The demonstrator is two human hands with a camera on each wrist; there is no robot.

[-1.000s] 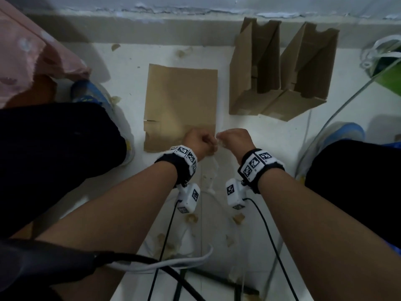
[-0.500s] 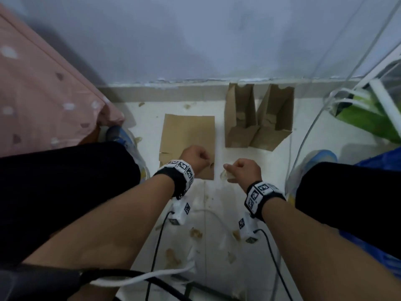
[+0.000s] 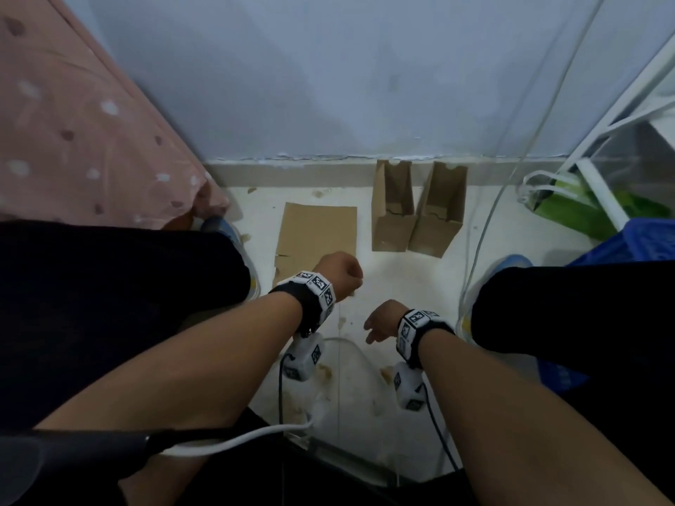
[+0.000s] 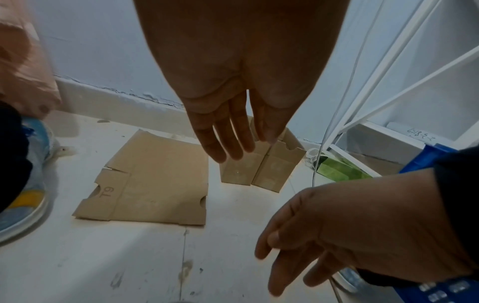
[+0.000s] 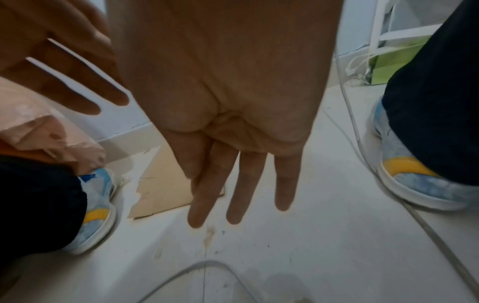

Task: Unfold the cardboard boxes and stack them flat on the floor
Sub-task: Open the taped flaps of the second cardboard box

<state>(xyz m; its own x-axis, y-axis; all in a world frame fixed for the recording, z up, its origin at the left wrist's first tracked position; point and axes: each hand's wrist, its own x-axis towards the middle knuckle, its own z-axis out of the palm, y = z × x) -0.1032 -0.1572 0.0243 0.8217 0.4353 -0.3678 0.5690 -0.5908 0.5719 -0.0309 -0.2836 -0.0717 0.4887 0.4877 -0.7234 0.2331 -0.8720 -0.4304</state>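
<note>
One flattened box [image 3: 317, 233] lies on the floor ahead of the left hand [image 3: 338, 273]; both hands hang loose, empty; two folded boxes [image 3: 416, 217] remain beyond the right hand [image 3: 383, 323].

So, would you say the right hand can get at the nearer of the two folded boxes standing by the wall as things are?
Probably yes. The right hand is open and holds nothing, and only bare floor lies between it and the nearer box, which stands free beside the other box. It would have to reach forward.
</note>
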